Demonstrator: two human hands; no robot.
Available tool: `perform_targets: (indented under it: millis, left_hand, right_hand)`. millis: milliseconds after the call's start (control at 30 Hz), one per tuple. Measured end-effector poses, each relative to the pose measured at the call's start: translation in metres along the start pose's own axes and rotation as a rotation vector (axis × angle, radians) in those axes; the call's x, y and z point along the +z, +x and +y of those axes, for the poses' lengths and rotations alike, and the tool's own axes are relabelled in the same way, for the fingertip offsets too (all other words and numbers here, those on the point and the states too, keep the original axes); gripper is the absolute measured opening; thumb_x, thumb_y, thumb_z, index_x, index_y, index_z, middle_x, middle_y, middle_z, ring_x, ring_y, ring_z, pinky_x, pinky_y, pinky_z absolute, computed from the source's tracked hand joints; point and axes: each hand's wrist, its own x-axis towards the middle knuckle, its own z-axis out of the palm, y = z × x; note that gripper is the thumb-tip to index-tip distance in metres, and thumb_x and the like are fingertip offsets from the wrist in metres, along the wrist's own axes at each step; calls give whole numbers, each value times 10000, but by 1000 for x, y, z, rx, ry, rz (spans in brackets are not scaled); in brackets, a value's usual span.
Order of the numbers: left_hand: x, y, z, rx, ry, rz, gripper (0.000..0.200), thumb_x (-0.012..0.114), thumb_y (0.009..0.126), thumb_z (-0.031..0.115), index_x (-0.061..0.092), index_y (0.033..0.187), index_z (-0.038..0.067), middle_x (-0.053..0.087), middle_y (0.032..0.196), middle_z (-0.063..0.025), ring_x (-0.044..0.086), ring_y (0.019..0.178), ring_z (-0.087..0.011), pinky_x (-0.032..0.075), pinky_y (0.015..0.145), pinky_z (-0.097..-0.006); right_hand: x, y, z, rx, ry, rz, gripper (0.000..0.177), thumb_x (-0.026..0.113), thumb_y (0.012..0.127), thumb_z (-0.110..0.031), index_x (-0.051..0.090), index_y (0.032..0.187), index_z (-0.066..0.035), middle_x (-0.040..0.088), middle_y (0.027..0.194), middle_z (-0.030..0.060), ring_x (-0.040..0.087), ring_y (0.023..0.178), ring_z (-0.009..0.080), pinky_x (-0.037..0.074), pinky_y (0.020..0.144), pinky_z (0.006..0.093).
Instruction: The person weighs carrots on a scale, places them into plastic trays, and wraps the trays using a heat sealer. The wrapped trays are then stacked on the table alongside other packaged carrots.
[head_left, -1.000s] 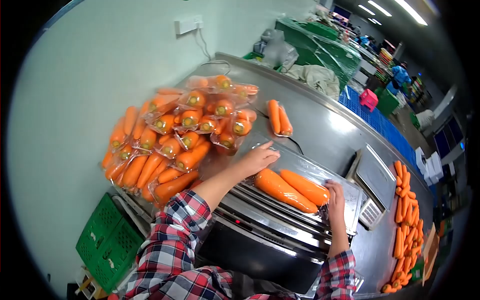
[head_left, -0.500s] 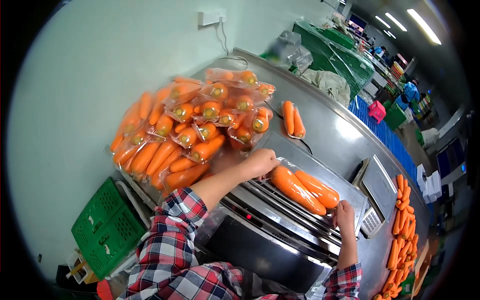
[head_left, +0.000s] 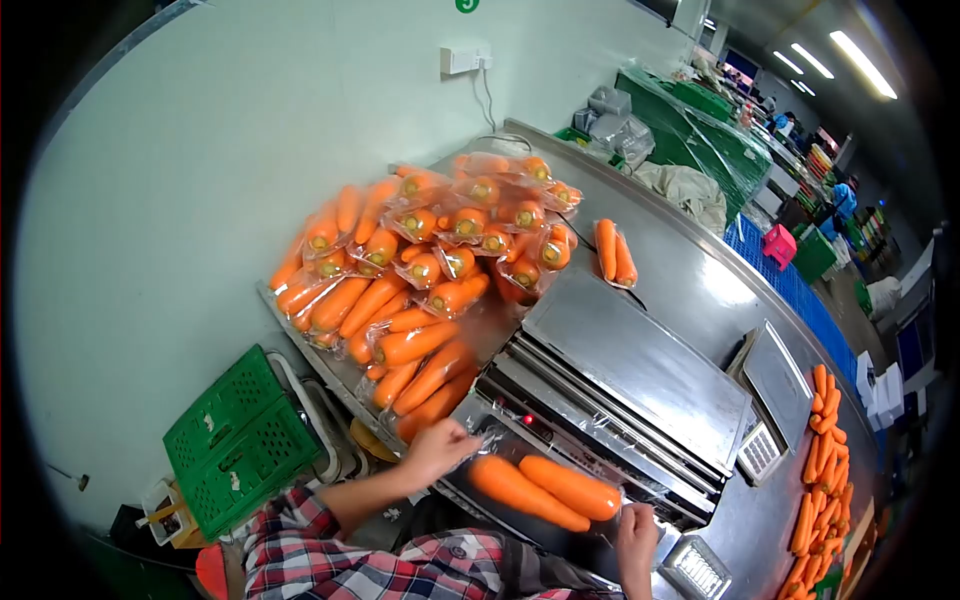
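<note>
Two large carrots point(head_left: 570, 486) in clear film hang over the dark front of a metal sealing machine point(head_left: 640, 370). My left hand point(head_left: 440, 450) pinches the film at the left end of this pack. At the pack's right end, my right hand point(head_left: 636, 532) is closed on the film. A small red light point(head_left: 529, 420) glows on the machine, just above the carrots. Left of the machine lies a large pile of bagged carrots point(head_left: 410, 345).
A smaller carrot pack point(head_left: 615, 253) lies behind the machine. To its right stand a scale point(head_left: 765, 410) and a row of loose carrots point(head_left: 822, 480). Green crates point(head_left: 240, 440) are at the lower left. A distant person in blue point(head_left: 845, 200) is at the upper right.
Both hands have brought the carrot pack off the machine's top toward my body, down in the view. The camera view has shifted too.
</note>
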Motion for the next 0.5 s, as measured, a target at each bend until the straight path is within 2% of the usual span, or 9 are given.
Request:
perform_targets:
  millis: [67, 167, 233, 267, 333, 367, 433, 467, 500]
  left_hand:
    - [3, -37, -16, -378, -255, 21, 360, 667, 805, 388, 588, 757, 40, 465, 523, -2, 394, 380, -87, 292, 336, -241]
    - [-24, -78, 13, -896, -712, -406, 387, 665, 792, 451, 593, 919, 92, 455, 581, 50, 353, 430, -39, 265, 398, -188]
    - [-29, -79, -2, -875, -602, -484, 351, 636, 826, 421, 602, 959, 98, 432, 602, 73, 356, 476, -19, 280, 431, -177]
    - [-33, -74, -9, -772, -744, -620, 360, 601, 860, 379, 594, 1075, 91, 424, 621, 80, 369, 511, -7, 281, 439, -163]
    - [-50, -69, -4, -493, -640, -789, 456, 594, 867, 312, 516, 1230, 48, 424, 616, 80, 365, 501, -11, 271, 427, -161]
    - [-49, -66, 5, -402, -621, -862, 484, 603, 862, 291, 491, 1260, 41, 420, 612, 79, 355, 494, -13, 266, 426, -163]
    - [-48, -52, 30, -282, -570, -1042, 539, 626, 850, 254, 449, 1307, 28, 416, 611, 77, 338, 492, -15, 259, 434, -166]
    - [-42, -44, 52, -243, -418, -1084, 448, 557, 865, 185, 481, 1290, 66, 383, 577, 72, 325, 457, -28, 240, 404, -175]
    - [-31, -35, 61, -270, -310, -1152, 480, 594, 829, 138, 485, 1289, 57, 416, 611, 68, 362, 510, -23, 267, 442, -173]
  right_hand:
    - [2, -2, 9, 104, 189, 85, 107, 460, 938, -158, 445, 898, -59, 414, 564, -26, 361, 451, 39, 278, 396, 204]
    - [16, -6, 6, 127, 401, 60, 112, 453, 941, -163, 451, 882, -68, 405, 570, -30, 367, 444, 38, 277, 388, 190]
    - [32, -6, 22, 87, 247, -55, 78, 468, 916, -112, 479, 882, -43, 460, 633, 4, 435, 527, 70, 383, 496, 196]
    - [23, 0, 2, -265, 81, 54, 99, 469, 919, -130, 470, 854, -55, 437, 604, -5, 409, 492, 62, 360, 456, 194]
    - [-20, 29, -26, -263, 313, 219, 154, 471, 925, -183, 463, 812, -80, 390, 545, -24, 354, 424, 44, 297, 377, 192]
    - [-46, 43, -27, 119, 694, 257, 182, 472, 929, -217, 465, 797, -92, 366, 515, -36, 324, 390, 36, 257, 338, 191]
    - [-76, 47, -70, 8, 1035, 137, 217, 464, 934, -260, 465, 776, -112, 326, 476, -53, 270, 351, 22, 178, 297, 199]
    - [-65, 55, -62, 76, 859, 138, 208, 447, 932, -276, 479, 797, -120, 284, 446, -63, 222, 325, 34, 172, 284, 200]
    - [-47, 54, -58, 268, 917, -11, 235, 462, 926, -275, 507, 761, -113, 396, 496, -27, 363, 368, 84, 300, 318, 226]
